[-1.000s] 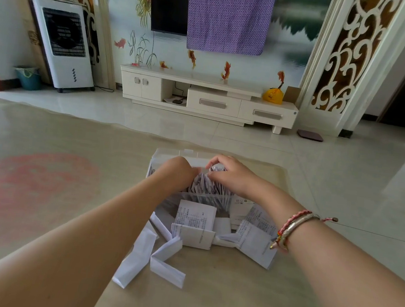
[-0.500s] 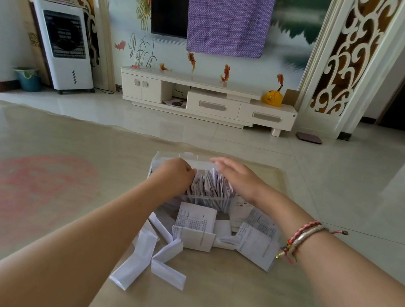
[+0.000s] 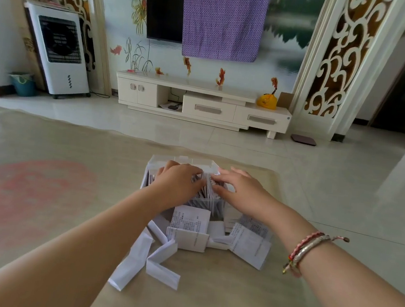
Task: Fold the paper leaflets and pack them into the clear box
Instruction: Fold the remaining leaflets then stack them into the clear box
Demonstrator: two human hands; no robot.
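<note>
A clear box (image 3: 183, 161) stands near the far edge of the table, packed with several upright folded leaflets (image 3: 206, 182). My left hand (image 3: 177, 183) lies palm down on the left part of that stack, fingers spread toward the middle. My right hand (image 3: 237, 189) lies flat on the right part, its fingertips almost meeting the left ones. Neither hand grips anything. In front of the box lie several loose leaflets: a printed folded one (image 3: 190, 223), a printed sheet (image 3: 252, 243) to its right, and white folded strips (image 3: 157, 261) nearer to me.
The table (image 3: 231, 301) has a beige glossy top with a faded red patch (image 3: 24, 199) at the left. Beyond it are a tiled floor, a white TV cabinet (image 3: 201, 103), an air cooler (image 3: 57, 50) and a green bin (image 3: 24, 83).
My right hand has gone from curled fingers in the leaflets to lying flat on top. My left hand has opened from a fist and spread over the stack's left side.
</note>
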